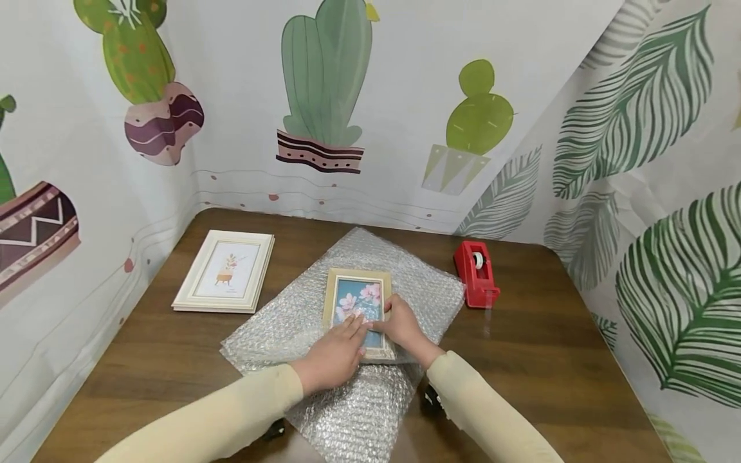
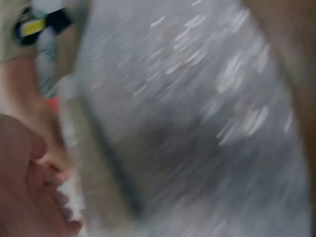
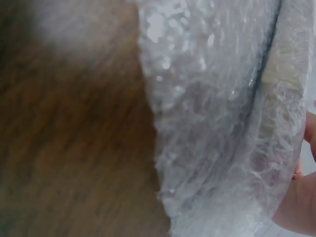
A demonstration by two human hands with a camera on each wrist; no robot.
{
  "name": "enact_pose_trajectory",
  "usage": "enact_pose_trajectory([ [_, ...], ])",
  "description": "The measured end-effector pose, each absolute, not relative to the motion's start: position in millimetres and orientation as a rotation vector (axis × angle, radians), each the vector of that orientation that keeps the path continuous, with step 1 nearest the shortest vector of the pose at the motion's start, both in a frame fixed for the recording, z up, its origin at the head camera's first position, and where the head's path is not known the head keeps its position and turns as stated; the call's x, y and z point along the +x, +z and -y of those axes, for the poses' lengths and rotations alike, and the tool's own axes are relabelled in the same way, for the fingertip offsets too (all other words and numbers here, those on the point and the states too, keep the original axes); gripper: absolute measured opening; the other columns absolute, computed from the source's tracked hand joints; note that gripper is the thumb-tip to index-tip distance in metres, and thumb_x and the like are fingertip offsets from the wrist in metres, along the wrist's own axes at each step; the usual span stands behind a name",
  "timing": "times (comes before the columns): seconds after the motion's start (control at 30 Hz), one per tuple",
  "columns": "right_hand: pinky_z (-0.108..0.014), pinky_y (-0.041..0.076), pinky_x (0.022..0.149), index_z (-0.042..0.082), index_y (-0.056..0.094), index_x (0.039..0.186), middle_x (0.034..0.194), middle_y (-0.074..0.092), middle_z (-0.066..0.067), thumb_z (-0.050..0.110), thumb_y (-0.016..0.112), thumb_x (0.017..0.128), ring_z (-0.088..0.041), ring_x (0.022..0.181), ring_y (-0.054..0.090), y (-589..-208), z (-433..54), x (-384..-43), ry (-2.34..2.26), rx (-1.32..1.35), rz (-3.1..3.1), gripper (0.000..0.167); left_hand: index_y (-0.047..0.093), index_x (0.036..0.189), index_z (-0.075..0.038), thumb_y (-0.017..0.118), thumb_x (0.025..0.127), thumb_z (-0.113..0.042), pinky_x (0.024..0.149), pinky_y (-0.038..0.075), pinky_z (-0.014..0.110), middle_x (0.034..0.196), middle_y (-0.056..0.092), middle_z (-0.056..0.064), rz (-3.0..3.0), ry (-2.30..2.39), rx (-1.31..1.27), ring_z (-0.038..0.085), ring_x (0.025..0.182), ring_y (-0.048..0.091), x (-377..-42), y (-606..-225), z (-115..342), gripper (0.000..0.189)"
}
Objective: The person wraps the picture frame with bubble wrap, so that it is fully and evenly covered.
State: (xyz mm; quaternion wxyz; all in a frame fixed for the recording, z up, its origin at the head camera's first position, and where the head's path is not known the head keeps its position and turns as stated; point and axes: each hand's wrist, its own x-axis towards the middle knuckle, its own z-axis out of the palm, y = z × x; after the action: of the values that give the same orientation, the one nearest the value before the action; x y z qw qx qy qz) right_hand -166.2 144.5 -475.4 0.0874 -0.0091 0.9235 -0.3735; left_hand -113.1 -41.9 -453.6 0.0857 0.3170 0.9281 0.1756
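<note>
A gold-edged picture frame (image 1: 387,283) with pink flowers on blue lies face up on a sheet of bubble wrap (image 1: 359,251) in the head view. A flap of the wrap is folded over the lower part of the frame. Across that lower part, my left hand (image 1: 336,354) rests with its fingers straight, pressing the wrap. My right hand (image 1: 405,325) touches the frame's right side, its thumb reaching over the picture and a finger along the edge. The left wrist view is blurred. In the right wrist view, wrap (image 3: 207,98) covers the frame's edge.
A white picture frame (image 1: 191,289) with a potted-plant picture lies to the left on the brown wooden table (image 1: 550,360). A red tape dispenser (image 1: 476,276) stands at the right, beside the wrap's corner. Patterned cloth (image 1: 405,77) hangs behind the table.
</note>
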Motion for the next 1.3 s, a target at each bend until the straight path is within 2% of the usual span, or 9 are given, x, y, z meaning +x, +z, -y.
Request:
enact_pose_trajectory([
  [0.1, -0.026, 0.036, 0.060, -0.002, 0.051, 0.099, 0.080, 0.046, -0.006, 0.015, 0.087, 0.081, -0.017, 0.070, 0.042, -477, -145, -165, -1.110, -0.025, -2.756, 0.044, 0.045, 0.150, 0.006, 0.046, 0.108, -0.022, 0.122, 0.038, 0.049, 0.162, 0.040, 0.023, -2.835, 0.389, 0.881, 0.037, 0.153, 0.038, -108, -467, 33, 0.051],
  [0.2, -0.026, 0.037, 0.061, -0.003, 0.052, 0.102, 0.084, 0.051, -0.008, 0.016, 0.087, 0.082, -0.018, 0.071, 0.043, -478, -144, -164, -1.129, -0.026, -2.750, 0.044, 0.040, 0.154, 0.002, 0.043, 0.110, -0.027, 0.126, 0.033, 0.046, 0.166, 0.036, 0.018, -2.833, 0.331, 0.827, 0.033, 0.156, 0.033, -113, -474, 32, 0.053],
  [0.37, -0.026, 0.036, 0.060, -0.004, 0.054, 0.105, 0.084, 0.052, -0.008, 0.015, 0.086, 0.082, -0.017, 0.070, 0.043, -479, -145, -165, -1.149, -0.024, -2.750, 0.043, 0.033, 0.159, -0.001, 0.040, 0.110, -0.035, 0.129, 0.027, 0.047, 0.170, 0.028, 0.015, -2.778, 0.363, 0.797, 0.032, 0.159, 0.026, -119, -477, 33, 0.059],
  [0.63, -0.026, 0.036, 0.063, -0.004, 0.057, 0.108, 0.083, 0.050, -0.006, 0.012, 0.086, 0.081, -0.016, 0.073, 0.042, -484, -150, -167, -1.230, -0.038, -2.719, 0.043, 0.032, 0.160, -0.004, 0.044, 0.109, -0.041, 0.129, 0.025, 0.048, 0.171, 0.027, 0.013, -2.750, 0.382, 0.765, 0.030, 0.160, 0.025, -123, -475, 31, 0.064],
  [0.77, -0.025, 0.036, 0.059, -0.003, 0.060, 0.114, 0.076, 0.045, -0.002, 0.015, 0.080, 0.087, -0.014, 0.067, 0.041, -478, -159, -169, -1.271, -0.056, -2.623, 0.038, 0.031, 0.161, -0.005, 0.043, 0.109, -0.043, 0.130, 0.022, 0.049, 0.172, 0.024, 0.012, -2.713, 0.379, 0.732, 0.030, 0.161, 0.022, -125, -472, 27, 0.066],
  [0.87, -0.024, 0.039, 0.057, -0.001, 0.063, 0.116, 0.074, 0.045, -0.001, 0.019, 0.071, 0.094, -0.013, 0.063, 0.044, -470, -169, -173, -1.251, -0.069, -2.542, 0.031, 0.028, 0.162, -0.007, 0.041, 0.109, -0.044, 0.131, 0.020, 0.048, 0.173, 0.020, 0.011, -2.685, 0.362, 0.719, 0.029, 0.162, 0.019, -126, -470, 25, 0.066],
  [0.97, -0.025, 0.048, 0.060, -0.001, 0.065, 0.116, 0.081, 0.056, -0.004, 0.021, 0.063, 0.100, -0.013, 0.068, 0.053, -462, -176, -181, -1.202, -0.104, -2.510, 0.027, 0.027, 0.162, -0.007, 0.041, 0.109, -0.044, 0.131, 0.019, 0.047, 0.173, 0.020, 0.011, -2.673, 0.366, 0.718, 0.028, 0.162, 0.018, -126, -470, 24, 0.066],
  [1.07, -0.028, 0.055, 0.068, -0.004, 0.065, 0.118, 0.095, 0.065, -0.011, 0.021, 0.058, 0.104, -0.016, 0.081, 0.060, -452, -180, -191, -1.179, -0.150, -2.498, 0.030, 0.027, 0.162, -0.006, 0.041, 0.109, -0.043, 0.131, 0.019, 0.047, 0.173, 0.020, 0.011, -2.664, 0.381, 0.716, 0.029, 0.162, 0.018, -126, -470, 24, 0.066],
  [1.3, -0.035, 0.056, 0.078, -0.005, 0.062, 0.128, 0.113, 0.067, -0.021, 0.022, 0.053, 0.106, -0.029, 0.097, 0.066, -436, -181, -217, -1.249, -0.167, -2.453, 0.037, 0.026, 0.163, -0.007, 0.040, 0.110, -0.042, 0.131, 0.018, 0.047, 0.173, 0.019, 0.011, -2.669, 0.386, 0.702, 0.029, 0.162, 0.017, -126, -470, 25, 0.065],
])
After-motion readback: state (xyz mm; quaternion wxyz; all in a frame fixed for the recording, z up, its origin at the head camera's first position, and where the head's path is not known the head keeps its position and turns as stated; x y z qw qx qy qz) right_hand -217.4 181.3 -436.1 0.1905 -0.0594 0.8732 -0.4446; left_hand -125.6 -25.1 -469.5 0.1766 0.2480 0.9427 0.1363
